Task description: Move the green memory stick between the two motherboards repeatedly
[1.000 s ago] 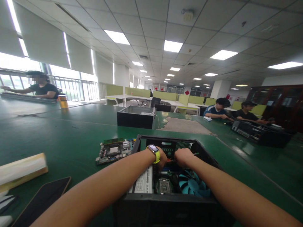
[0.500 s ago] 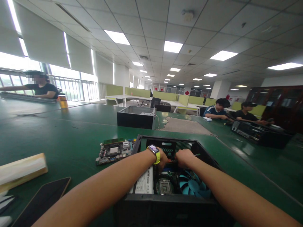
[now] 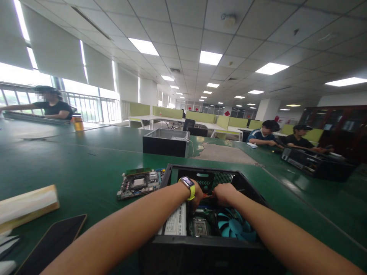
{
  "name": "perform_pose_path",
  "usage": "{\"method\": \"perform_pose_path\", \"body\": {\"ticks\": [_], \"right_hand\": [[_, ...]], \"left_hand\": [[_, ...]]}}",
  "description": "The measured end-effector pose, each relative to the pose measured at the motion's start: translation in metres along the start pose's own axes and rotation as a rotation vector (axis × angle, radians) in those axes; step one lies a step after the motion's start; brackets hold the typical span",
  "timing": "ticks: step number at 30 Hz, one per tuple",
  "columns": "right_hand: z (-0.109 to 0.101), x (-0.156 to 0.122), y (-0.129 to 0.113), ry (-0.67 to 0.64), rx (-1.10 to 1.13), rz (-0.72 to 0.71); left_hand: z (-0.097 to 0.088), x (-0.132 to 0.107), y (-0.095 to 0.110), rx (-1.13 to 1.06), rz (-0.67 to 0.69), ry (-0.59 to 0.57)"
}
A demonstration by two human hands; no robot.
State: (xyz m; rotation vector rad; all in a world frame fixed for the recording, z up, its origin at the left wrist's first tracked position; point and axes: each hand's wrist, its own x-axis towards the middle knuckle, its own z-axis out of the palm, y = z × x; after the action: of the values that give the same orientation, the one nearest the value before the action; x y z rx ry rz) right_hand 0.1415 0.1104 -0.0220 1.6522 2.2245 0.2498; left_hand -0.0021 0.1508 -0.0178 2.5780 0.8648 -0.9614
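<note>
An open black computer case (image 3: 200, 244) lies on the table in front of me, and both my hands reach into it. My left hand (image 3: 197, 194), below a wristwatch with a yellow-green band (image 3: 190, 190), bends down beside the silver power supply (image 3: 176, 223); its fingers are mostly hidden. My right hand (image 3: 225, 194) is closed, its fingertips at red-orange wires (image 3: 207, 196) that run between the two hands. Nearer to me inside the case are a processor socket (image 3: 200, 227) on a motherboard and a fan with blue blades (image 3: 235, 225).
Left of the case lies a loose motherboard (image 3: 140, 183). Behind it stands another open case (image 3: 164, 145). A dark flat panel (image 3: 51, 244) and a pale long block (image 3: 28, 206) are at the left. Co-workers sit at both sides, one case (image 3: 318, 162) by those at right.
My right hand has turned slightly and dipped a little among the wires. My left hand stays nearly in place. The whole view has shifted slightly.
</note>
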Motion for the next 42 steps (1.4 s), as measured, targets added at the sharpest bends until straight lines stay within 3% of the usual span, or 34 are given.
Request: {"method": "perform_pose_path", "body": {"ticks": [10, 16, 24, 33, 42], "right_hand": [[0.001, 0.001, 0.000, 0.001, -0.004, 0.015], [-0.004, 0.000, -0.001, 0.045, -0.021, -0.023], [-0.004, 0.002, 0.003, 0.067, -0.024, -0.011], [-0.001, 0.003, 0.007, -0.004, 0.010, 0.074], [-0.001, 0.003, 0.006, 0.021, 0.012, 0.062]], "left_hand": [[0.002, 0.009, -0.006, -0.045, -0.021, -0.005], [0.001, 0.007, -0.006, 0.023, -0.054, -0.086], [0.001, 0.000, 0.000, 0.017, -0.075, 0.058], [0.001, 0.000, 0.000, 0.086, -0.046, -0.011], [0.001, -0.002, 0.000, -0.003, -0.062, 0.041]]}}
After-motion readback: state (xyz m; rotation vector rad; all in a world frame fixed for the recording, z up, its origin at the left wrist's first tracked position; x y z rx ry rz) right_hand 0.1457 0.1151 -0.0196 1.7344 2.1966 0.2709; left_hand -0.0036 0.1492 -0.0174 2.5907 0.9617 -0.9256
